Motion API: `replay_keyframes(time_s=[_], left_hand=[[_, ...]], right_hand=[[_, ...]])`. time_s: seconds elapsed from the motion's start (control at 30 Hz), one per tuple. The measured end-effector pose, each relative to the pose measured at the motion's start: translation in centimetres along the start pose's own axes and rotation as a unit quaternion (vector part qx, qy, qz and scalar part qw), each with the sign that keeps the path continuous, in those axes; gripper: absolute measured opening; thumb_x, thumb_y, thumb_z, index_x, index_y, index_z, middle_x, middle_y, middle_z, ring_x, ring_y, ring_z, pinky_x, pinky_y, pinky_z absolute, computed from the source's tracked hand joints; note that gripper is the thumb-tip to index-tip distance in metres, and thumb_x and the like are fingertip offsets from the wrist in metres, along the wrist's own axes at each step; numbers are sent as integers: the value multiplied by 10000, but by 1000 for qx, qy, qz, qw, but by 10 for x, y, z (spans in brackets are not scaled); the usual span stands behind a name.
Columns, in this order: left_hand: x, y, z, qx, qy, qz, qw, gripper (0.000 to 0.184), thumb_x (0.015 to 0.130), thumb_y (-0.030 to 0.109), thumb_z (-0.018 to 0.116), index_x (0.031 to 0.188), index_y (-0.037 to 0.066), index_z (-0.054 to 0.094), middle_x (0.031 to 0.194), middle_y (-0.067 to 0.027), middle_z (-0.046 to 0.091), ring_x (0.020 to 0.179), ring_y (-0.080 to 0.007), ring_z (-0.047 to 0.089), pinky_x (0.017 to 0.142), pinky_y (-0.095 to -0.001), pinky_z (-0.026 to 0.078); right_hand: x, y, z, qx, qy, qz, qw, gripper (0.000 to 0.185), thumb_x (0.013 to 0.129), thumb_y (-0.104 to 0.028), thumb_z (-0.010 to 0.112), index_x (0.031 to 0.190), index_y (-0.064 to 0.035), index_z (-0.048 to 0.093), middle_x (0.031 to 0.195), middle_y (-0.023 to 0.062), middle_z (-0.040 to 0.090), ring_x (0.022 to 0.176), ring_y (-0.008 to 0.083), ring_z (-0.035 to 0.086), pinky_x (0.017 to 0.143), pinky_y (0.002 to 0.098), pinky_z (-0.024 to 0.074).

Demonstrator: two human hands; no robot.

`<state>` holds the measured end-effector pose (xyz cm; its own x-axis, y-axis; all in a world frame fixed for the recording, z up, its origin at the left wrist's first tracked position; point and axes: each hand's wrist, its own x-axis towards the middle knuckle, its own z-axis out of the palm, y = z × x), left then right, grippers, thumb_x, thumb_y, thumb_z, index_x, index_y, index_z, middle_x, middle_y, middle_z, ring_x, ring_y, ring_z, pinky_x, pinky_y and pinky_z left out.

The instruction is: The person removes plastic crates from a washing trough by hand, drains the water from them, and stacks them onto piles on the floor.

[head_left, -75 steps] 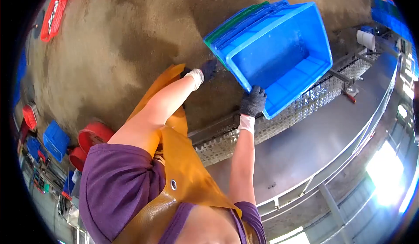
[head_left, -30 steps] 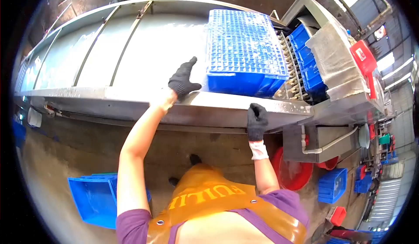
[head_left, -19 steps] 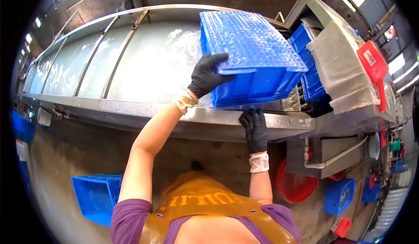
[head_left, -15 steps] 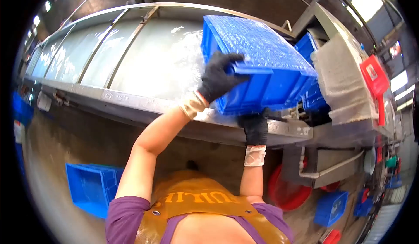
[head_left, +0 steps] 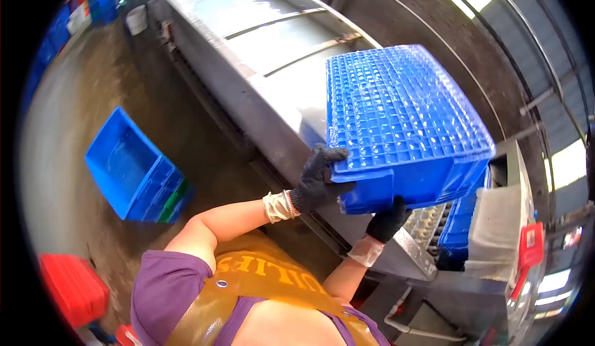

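Observation:
A wet blue plastic crate (head_left: 409, 110) is held up in front of me, its gridded base facing up and toward me. My left hand (head_left: 319, 175), in a black glove, grips the crate's near left corner. Black-gloved too, my right hand (head_left: 389, 221) holds the crate's near lower edge from beneath; some of its fingers are hidden under the crate. Below and behind the crate runs a long metal trough (head_left: 238, 76) holding water, with crossbars over it.
At the right, a machine opening with a pale curtain (head_left: 499, 228) has a blue crate (head_left: 458, 222) in it. On the floor at left are stacked blue crates (head_left: 139, 172) and a red crate stack (head_left: 74, 290). A white bucket (head_left: 137, 20) stands farther back.
My view has swung round. The crate has come up and tipped so that more of its gridded base faces me. Both hands keep their hold on it.

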<state>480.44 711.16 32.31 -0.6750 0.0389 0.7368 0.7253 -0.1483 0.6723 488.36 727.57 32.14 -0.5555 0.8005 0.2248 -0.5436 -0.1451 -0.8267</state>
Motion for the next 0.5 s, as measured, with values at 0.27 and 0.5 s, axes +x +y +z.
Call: replay_keyframes(time_s=[0.27,0.5], left_hand=[[-51,8,-123,72,-39,-244,966,715,759,220,673,1320,38,269,1225,-156,443,1144,-256,428,976,-385,345],[-18,47,-192,226,76,-226,945,1007,723,395,689,1396,-21,66,1379,-245,267,1281,-339,288,1055,-412,253]], right_hand=[[-20,15,109,-147,-184,-96,967,600,636,43,609,1210,26,438,1148,125,507,1031,239,490,918,355,388],[-111,5,195,-436,-268,-377,772,505,533,-110,651,1019,-26,546,803,120,600,703,254,596,660,366,479]])
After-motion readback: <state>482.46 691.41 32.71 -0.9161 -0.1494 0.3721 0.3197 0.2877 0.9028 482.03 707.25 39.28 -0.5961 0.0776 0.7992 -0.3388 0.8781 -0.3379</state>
